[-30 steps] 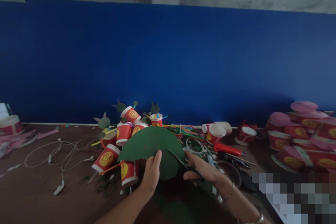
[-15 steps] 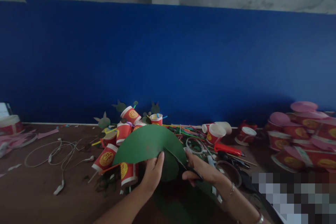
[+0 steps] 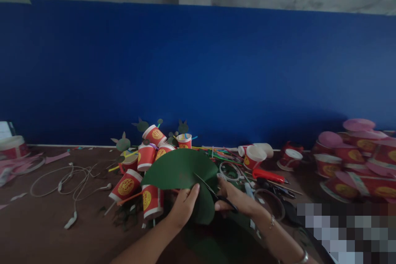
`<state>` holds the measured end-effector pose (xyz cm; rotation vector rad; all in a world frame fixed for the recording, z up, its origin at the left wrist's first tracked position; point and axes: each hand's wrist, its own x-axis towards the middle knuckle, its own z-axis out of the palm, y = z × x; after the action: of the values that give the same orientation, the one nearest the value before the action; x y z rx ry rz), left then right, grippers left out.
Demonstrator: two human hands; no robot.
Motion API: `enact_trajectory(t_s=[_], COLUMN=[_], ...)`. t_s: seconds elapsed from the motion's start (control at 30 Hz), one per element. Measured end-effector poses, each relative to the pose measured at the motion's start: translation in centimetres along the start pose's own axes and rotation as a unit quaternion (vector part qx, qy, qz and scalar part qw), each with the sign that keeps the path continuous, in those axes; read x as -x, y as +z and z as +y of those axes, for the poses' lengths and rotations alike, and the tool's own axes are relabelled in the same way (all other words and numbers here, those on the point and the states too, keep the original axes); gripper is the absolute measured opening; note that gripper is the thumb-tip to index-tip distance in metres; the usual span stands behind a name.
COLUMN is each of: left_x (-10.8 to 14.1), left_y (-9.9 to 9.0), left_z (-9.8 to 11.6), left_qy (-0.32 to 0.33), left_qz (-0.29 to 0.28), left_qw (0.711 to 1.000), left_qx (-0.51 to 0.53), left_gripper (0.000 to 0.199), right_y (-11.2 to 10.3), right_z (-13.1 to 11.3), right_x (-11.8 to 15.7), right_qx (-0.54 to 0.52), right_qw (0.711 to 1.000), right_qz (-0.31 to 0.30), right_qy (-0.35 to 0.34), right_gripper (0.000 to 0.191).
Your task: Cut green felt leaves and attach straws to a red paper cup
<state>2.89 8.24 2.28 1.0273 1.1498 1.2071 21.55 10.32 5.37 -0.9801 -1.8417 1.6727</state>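
My left hand (image 3: pixel 186 203) pinches a large rounded sheet of green paper (image 3: pixel 176 168) at its lower edge, thumb on top. A pair of scissors with dark handles (image 3: pixel 229 203) is in my right hand (image 3: pixel 232 196), fingers through the loops. The blades lie over the sheet and point up and left, close to my left thumb. A lower flap of the green paper hangs below the blades. Red-and-white paper cups (image 3: pixel 151 202) with yellow emblems stand and lean just left of the sheet.
White earphones (image 3: pixel 74 173) lie coiled at the left. Several straws and strips (image 3: pixel 222 154), a red glue gun (image 3: pixel 270 176) and an upright cup (image 3: pixel 254 157) sit behind my right hand. Pink-topped cups (image 3: pixel 355 152) are piled at the far right, before a blue wall (image 3: pixel 198 70).
The green sheet has turned and its left edge has shifted right. My left hand has moved slightly right, toward the scissors, and the lower flap shows more.
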Motion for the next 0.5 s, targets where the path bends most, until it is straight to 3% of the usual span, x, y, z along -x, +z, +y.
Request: enact_trajectory(t_s=[0.1,0.2,0.33,0.5], left_x=[0.3,0.5,0.3,-0.3], left_y=[0.2,0.4,0.3,-0.1], left_z=[0.1,0.0,-0.3,-0.5], left_qy=[-0.048,-0.071,-0.074,-0.033], left_qz=[-0.030,-0.029,0.009,0.094], left_qw=[0.998,0.996,0.995,0.988], left_qx=[0.025,0.045,0.063,0.118], left_gripper=[0.042,0.041,0.040,0.039], right_y=[0.0,-0.2,-0.1,0.6], right_z=[-0.1,0.0,-0.4,-1.1], right_x=[0.1,0.1,0.2,0.2], right_qx=[-0.013,0.001,0.006,0.001], right_qw=[1.000,1.000,1.000,1.000], right_qz=[-0.021,-0.015,-0.014,-0.001], right_qy=[-0.002,0.009,0.006,0.009], right_gripper=[0.085,0.072,0.058,0.062])
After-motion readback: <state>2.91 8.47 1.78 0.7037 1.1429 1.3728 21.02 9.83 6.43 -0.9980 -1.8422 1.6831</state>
